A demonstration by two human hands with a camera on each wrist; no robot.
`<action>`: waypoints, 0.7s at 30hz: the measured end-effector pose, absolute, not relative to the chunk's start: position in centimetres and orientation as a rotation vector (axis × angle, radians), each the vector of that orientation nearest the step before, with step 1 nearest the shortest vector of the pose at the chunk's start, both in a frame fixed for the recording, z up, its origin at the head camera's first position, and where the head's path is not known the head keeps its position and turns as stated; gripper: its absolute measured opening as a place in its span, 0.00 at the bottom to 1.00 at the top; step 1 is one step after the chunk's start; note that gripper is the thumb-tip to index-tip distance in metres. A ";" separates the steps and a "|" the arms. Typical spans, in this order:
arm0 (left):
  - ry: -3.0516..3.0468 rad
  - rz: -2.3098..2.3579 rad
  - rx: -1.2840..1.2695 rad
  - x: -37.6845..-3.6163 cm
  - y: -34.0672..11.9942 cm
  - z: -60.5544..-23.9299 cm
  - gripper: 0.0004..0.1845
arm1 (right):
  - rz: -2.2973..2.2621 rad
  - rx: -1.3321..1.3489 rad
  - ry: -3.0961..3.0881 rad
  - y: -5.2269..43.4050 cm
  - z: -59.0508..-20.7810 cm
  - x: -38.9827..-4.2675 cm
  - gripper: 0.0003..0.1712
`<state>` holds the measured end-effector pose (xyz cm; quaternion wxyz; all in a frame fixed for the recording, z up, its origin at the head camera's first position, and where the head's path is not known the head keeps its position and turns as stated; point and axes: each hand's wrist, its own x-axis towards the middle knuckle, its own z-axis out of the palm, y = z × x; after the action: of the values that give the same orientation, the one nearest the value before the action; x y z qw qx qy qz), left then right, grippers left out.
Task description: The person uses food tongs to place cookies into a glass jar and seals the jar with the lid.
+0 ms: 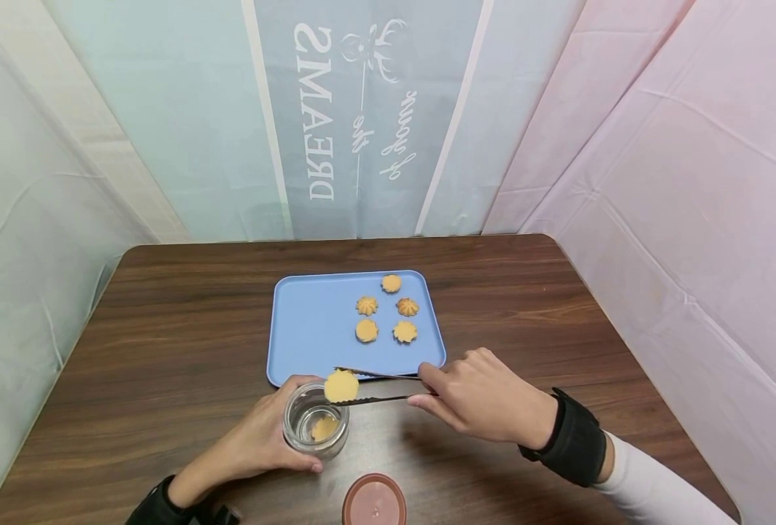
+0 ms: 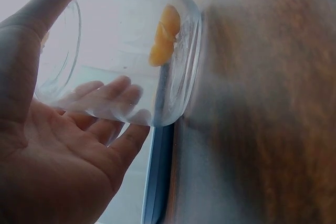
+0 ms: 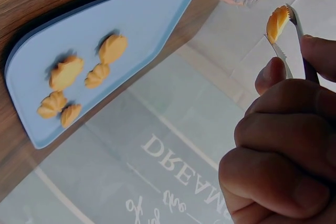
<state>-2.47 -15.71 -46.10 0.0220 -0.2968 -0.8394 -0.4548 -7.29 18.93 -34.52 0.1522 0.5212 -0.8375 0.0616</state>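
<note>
Here the left hand (image 1: 257, 445) curls around a glass jar (image 1: 314, 429) standing on the wooden table (image 1: 165, 350), with what appears to be one cookie already inside. The right hand (image 1: 486, 397) pinches metal tongs (image 1: 378, 386), whose tips clamp a cookie (image 1: 340, 386) just above the jar's mouth. Five cookies (image 1: 388, 310) lie on the blue tray (image 1: 309, 328) behind; a brown lid (image 1: 375, 502) lies near the jar.

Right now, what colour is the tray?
Light blue; the tray shows best in the head view.

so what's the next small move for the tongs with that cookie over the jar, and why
Probably ease the metal tongs open: the round yellow cookie they pinch sits over the mouth of the clear glass jar, which the left hand steadies, with one cookie already inside.
</note>
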 end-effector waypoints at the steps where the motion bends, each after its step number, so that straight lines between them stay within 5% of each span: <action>1: -2.607 -1.406 -0.911 -2.4 -15.7 -46.1 0.55 | 0.180 1.506 -2.393 18.8 -34.5 -7.3 0.30; 21: -2.626 -1.421 -0.910 -2.3 -15.6 -45.8 0.55 | 0.132 1.607 -2.451 16.8 -35.6 -6.9 0.25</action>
<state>-2.31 -15.63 -45.81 0.0102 -0.2914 -0.8413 -0.4552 -6.93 16.81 -35.60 0.1038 0.5447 -0.8310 0.0449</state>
